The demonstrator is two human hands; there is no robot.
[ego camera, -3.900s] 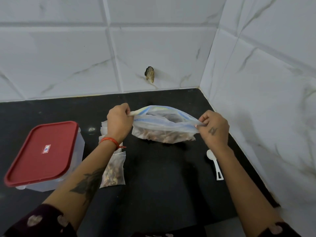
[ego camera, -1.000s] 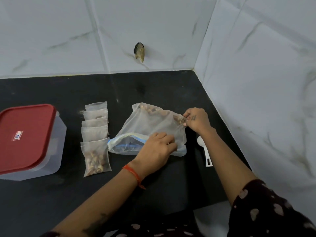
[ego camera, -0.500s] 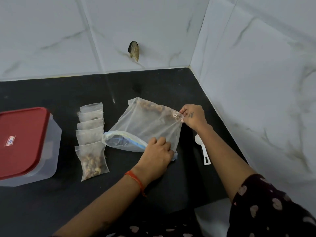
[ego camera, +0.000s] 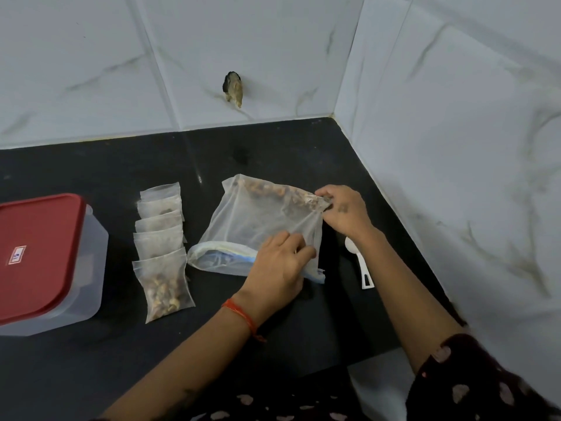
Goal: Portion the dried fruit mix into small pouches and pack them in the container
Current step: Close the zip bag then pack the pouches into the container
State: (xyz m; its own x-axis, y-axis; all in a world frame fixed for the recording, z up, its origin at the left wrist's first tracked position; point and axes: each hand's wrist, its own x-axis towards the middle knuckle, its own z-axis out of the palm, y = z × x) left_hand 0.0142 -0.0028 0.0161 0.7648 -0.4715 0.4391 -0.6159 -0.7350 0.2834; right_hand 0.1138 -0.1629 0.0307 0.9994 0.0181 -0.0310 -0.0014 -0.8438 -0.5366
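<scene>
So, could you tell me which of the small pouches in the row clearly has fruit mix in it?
The nearest pouch, at the row's front end, shows a heap of brown pieces.

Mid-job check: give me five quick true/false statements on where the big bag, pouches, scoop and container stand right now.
1. The container has its red lid on. True.
2. The big zip bag is held up in the air. False: it lies on the black counter.
3. The white scoop is in the right hand. False: it lies on the counter; that hand pinches the bag's far corner.
4. The small pouches lie between container and bag. True.
5. The left hand rests on the container. False: it is on the bag.
</scene>
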